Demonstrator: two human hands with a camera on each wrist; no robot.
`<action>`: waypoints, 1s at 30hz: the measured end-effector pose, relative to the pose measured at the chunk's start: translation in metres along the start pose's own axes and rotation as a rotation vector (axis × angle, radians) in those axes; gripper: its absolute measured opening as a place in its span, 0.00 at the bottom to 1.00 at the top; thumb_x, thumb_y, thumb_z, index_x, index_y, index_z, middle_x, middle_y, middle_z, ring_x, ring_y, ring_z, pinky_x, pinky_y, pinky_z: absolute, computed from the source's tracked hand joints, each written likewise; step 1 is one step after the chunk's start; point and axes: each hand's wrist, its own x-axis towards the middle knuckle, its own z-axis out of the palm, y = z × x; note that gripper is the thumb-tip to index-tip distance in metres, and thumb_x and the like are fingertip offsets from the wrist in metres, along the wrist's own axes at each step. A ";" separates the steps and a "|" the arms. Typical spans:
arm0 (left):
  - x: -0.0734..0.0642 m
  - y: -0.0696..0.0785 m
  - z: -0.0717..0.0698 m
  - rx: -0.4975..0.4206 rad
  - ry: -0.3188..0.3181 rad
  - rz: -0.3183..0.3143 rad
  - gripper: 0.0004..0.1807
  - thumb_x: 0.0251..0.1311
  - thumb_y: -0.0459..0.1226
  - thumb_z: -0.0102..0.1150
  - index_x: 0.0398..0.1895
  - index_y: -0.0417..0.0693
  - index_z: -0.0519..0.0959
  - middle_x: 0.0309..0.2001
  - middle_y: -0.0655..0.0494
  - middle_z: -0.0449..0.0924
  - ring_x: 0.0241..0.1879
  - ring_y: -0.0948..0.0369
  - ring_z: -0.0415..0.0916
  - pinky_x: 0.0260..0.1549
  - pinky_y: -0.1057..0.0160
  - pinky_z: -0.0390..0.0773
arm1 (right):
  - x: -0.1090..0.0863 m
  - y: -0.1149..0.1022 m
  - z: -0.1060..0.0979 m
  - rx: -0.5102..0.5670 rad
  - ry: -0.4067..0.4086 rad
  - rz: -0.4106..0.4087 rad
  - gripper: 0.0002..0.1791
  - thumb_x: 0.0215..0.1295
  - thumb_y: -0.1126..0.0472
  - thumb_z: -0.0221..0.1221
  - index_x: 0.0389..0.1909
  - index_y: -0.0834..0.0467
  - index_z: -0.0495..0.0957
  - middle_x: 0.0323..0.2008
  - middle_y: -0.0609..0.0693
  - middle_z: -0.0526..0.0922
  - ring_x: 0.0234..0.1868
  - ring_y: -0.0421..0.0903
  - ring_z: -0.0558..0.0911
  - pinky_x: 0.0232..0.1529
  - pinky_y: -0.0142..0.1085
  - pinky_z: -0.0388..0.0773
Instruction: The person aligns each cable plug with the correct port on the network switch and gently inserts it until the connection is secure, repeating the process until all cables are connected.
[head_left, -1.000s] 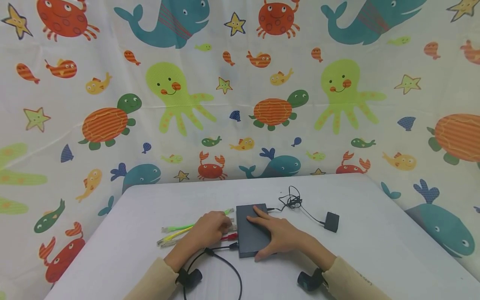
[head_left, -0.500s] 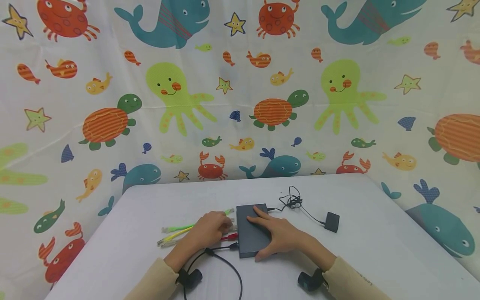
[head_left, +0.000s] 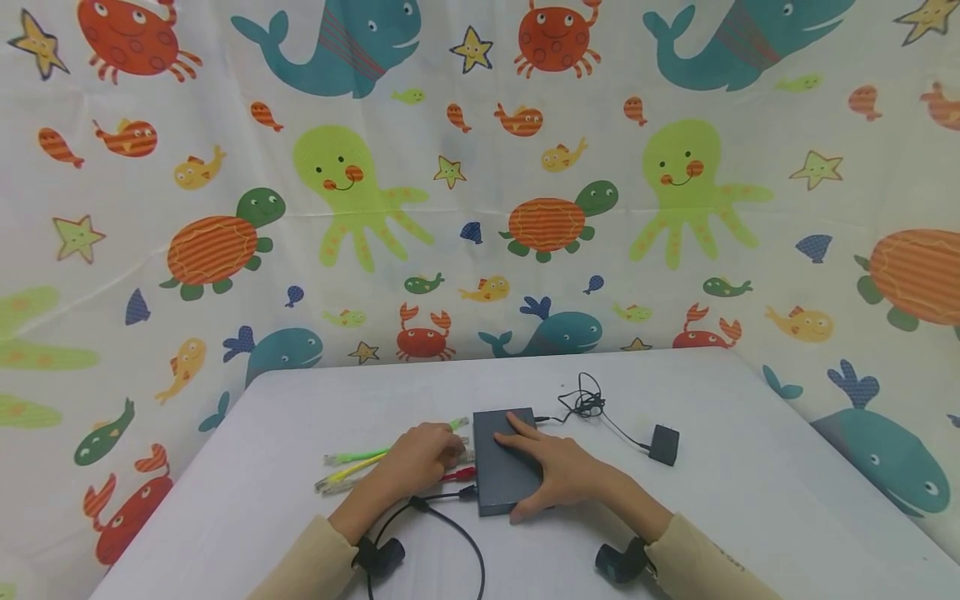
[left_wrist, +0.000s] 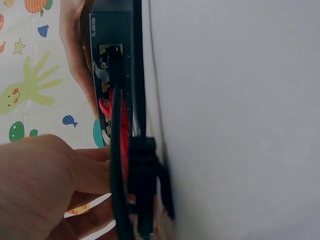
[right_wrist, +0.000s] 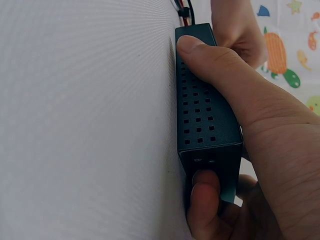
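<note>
A dark network switch [head_left: 501, 479] lies on the white table with cables at its left side. My right hand [head_left: 562, 468] holds it, the thumb on its near vented side and fingers around its right end in the right wrist view. At the port side, my left hand [head_left: 420, 454] pinches a pale network cable plug, mostly hidden by the fingers. A red network cable [left_wrist: 124, 145] and a black cable [left_wrist: 116, 125] reach into the port face in the left wrist view. Green [head_left: 348, 457] and yellow [head_left: 351, 473] network cables lie behind and under my left hand.
A black power adapter [head_left: 663, 444] lies at the right, its bundled cord [head_left: 588, 403] running to the switch's far end. The black cable loops toward the table's front edge past my left wrist. A sea-animal curtain [head_left: 480, 183] hangs behind the table.
</note>
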 end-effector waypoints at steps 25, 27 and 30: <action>0.002 0.000 0.001 0.004 0.002 0.007 0.12 0.56 0.31 0.62 0.42 0.54 0.86 0.35 0.64 0.82 0.35 0.67 0.75 0.40 0.59 0.79 | -0.002 0.000 -0.002 0.000 0.001 -0.005 0.59 0.34 0.21 0.64 0.73 0.33 0.55 0.78 0.44 0.44 0.74 0.57 0.60 0.62 0.64 0.63; 0.001 0.000 0.000 0.013 0.001 0.006 0.12 0.56 0.31 0.62 0.42 0.54 0.86 0.35 0.64 0.82 0.34 0.67 0.75 0.40 0.59 0.79 | -0.002 -0.001 -0.002 -0.001 0.000 -0.005 0.59 0.35 0.21 0.64 0.73 0.33 0.55 0.78 0.44 0.43 0.74 0.57 0.60 0.62 0.64 0.63; 0.001 0.000 -0.001 0.023 0.003 0.003 0.12 0.56 0.32 0.62 0.42 0.54 0.86 0.35 0.63 0.82 0.34 0.66 0.75 0.39 0.59 0.79 | -0.002 -0.002 -0.002 0.005 0.000 -0.005 0.59 0.35 0.21 0.65 0.73 0.33 0.54 0.78 0.43 0.43 0.74 0.57 0.60 0.62 0.62 0.64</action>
